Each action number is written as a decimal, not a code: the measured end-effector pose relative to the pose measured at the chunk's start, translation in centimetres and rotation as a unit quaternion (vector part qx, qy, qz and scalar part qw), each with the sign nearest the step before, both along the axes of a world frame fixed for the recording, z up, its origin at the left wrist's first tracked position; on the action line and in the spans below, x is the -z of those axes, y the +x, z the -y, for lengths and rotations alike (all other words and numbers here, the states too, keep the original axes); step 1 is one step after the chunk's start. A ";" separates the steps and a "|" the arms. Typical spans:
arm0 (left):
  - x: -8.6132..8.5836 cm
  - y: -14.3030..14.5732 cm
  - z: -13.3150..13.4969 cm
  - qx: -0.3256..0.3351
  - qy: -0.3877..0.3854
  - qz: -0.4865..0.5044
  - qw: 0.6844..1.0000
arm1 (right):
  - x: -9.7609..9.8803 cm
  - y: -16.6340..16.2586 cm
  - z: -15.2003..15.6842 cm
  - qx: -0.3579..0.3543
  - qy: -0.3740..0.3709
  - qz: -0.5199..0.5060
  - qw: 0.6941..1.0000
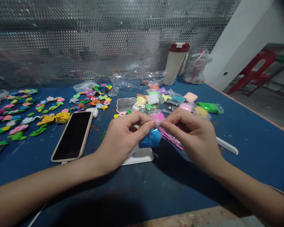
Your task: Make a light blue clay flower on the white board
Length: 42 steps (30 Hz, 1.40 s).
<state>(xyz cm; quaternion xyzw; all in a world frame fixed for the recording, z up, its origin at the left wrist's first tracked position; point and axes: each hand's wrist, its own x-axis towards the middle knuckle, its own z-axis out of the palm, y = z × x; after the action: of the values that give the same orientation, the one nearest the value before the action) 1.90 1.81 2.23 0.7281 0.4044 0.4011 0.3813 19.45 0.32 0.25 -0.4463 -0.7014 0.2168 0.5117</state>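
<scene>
Head view: blue clay (150, 138) partly hidden

No readable print on the clay packets (170, 102), none on the tumbler (175, 64), none on the phone (72, 136)

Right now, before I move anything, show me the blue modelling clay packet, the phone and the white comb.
blue modelling clay packet (150, 138), head view, on the clay's middle
phone (72, 135), head view, on its dark screen
white comb (227, 145), head view, on its middle
</scene>
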 end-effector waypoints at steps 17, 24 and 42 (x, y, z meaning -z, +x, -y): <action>-1.5 -3.2 -1.1 -0.022 0.115 -0.110 0.987 | 0.0 4.2 -5.4 0.163 -0.061 0.075 0.982; 3.1 -6.6 -0.8 -0.053 0.027 -0.183 0.981 | 1.2 6.0 -6.8 0.270 0.049 0.194 0.942; 4.6 -7.3 -0.3 -0.022 0.049 -0.172 0.984 | 1.1 -3.8 -0.9 -0.145 -0.117 0.051 0.981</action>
<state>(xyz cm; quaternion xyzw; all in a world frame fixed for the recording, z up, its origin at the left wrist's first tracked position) -5.40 2.07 -2.40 0.7951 0.4597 0.2975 0.2607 15.61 1.25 -0.80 -0.4067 -0.7537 0.3464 0.3828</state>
